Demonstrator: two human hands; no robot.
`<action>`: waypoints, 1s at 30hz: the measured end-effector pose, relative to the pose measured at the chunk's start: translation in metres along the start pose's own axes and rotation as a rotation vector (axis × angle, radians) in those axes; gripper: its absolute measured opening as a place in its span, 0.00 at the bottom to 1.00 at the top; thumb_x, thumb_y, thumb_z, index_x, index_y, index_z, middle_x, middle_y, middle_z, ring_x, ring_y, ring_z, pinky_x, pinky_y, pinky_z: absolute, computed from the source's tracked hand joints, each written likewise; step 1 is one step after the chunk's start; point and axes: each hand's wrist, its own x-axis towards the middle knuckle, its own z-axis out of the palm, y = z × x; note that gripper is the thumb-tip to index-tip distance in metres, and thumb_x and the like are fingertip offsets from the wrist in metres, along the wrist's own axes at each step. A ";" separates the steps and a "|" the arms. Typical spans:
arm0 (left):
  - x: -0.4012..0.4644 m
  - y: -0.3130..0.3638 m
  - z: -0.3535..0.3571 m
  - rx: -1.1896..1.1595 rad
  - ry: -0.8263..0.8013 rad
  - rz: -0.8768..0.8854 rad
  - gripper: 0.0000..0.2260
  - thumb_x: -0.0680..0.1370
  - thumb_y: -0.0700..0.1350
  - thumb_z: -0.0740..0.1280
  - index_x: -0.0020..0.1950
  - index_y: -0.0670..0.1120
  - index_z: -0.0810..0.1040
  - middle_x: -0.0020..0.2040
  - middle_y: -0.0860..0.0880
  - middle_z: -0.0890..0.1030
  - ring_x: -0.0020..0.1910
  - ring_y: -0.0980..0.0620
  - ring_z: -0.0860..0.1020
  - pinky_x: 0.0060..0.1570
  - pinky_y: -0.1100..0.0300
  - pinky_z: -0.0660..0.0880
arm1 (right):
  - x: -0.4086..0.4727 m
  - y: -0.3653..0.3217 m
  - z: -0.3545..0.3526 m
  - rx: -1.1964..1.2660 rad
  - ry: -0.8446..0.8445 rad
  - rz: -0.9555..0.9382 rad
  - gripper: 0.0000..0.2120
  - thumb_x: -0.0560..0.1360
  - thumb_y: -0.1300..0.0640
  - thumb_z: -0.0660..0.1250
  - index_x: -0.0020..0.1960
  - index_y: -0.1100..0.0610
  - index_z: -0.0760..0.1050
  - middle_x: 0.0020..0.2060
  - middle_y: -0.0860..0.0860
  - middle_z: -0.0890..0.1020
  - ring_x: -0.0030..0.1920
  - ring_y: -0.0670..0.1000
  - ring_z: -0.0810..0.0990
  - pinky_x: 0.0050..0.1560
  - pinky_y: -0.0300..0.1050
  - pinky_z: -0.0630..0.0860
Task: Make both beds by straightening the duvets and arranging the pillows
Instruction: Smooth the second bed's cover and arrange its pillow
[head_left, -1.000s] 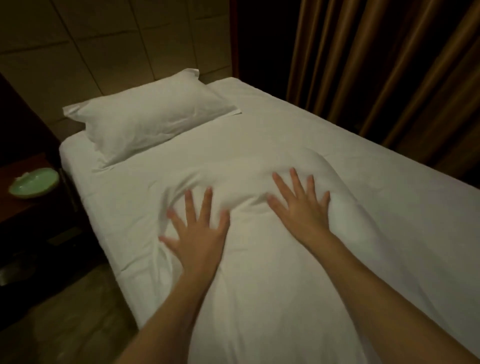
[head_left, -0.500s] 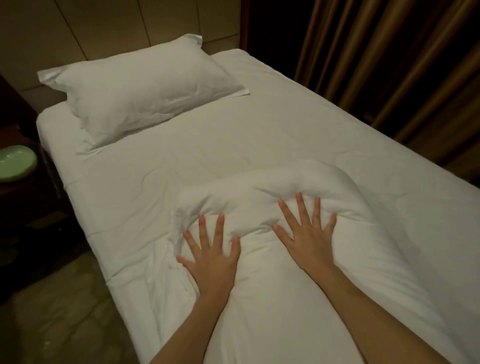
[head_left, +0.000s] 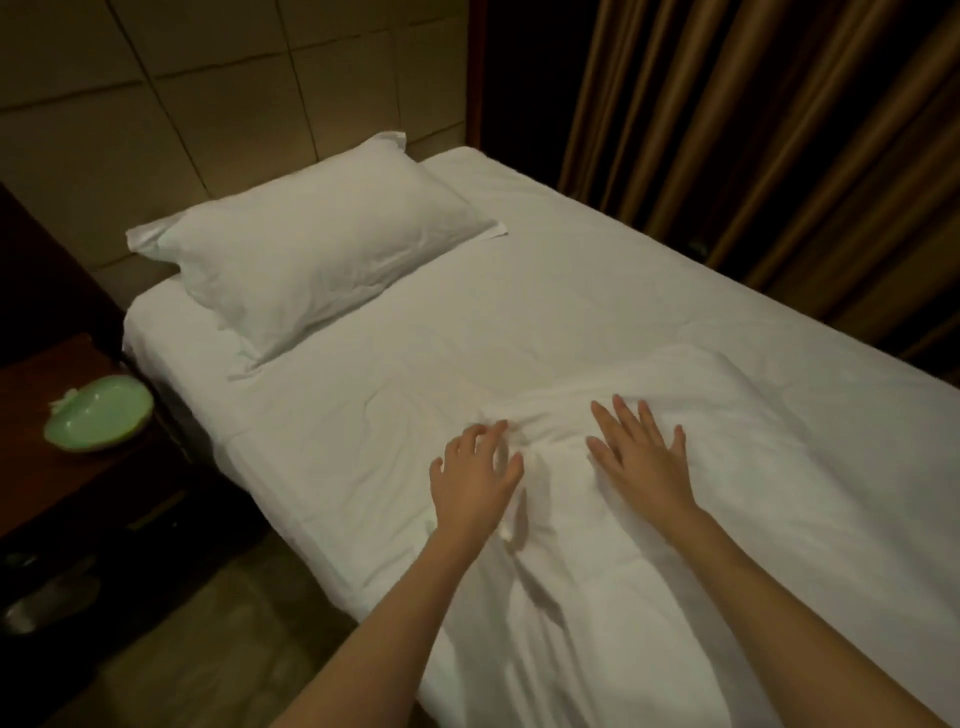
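Fingers (head_left: 621, 415) of the right hand (head_left: 641, 457) lie spread and flat on the bunched top edge of the white duvet (head_left: 675, 545), while those of the left hand (head_left: 475, 475) are loosely curled, their tips touching a ridge of folds just beside it without visibly pinching cloth. The duvet covers only the near part of the bed (head_left: 597, 291), its rumpled top edge well short of the pillow (head_left: 311, 260) at the headboard, beside which a green dish (head_left: 98, 413) sits on the table (head_left: 36, 467). Straightening appears under way on this bed; the next move likely calls for gripping that edge and drawing it evenly toward the pillow.
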 end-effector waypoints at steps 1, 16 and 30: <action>0.010 -0.012 -0.019 0.019 -0.028 0.053 0.30 0.73 0.65 0.47 0.73 0.58 0.64 0.72 0.52 0.66 0.70 0.50 0.66 0.65 0.50 0.66 | 0.002 -0.019 -0.004 0.012 0.021 0.016 0.25 0.81 0.41 0.45 0.77 0.41 0.48 0.77 0.43 0.48 0.77 0.48 0.43 0.73 0.60 0.40; 0.113 -0.165 -0.238 0.096 0.084 0.255 0.20 0.77 0.50 0.64 0.68 0.50 0.72 0.69 0.50 0.71 0.68 0.49 0.68 0.65 0.52 0.65 | 0.061 -0.211 -0.064 0.062 0.084 0.097 0.23 0.82 0.43 0.50 0.76 0.45 0.57 0.76 0.44 0.56 0.76 0.46 0.51 0.74 0.53 0.44; 0.273 -0.188 -0.304 0.130 0.121 0.184 0.20 0.77 0.51 0.64 0.68 0.52 0.71 0.69 0.53 0.71 0.69 0.51 0.66 0.65 0.55 0.66 | 0.244 -0.288 -0.121 0.114 0.099 -0.014 0.23 0.82 0.44 0.50 0.76 0.45 0.57 0.76 0.45 0.57 0.76 0.47 0.52 0.75 0.53 0.45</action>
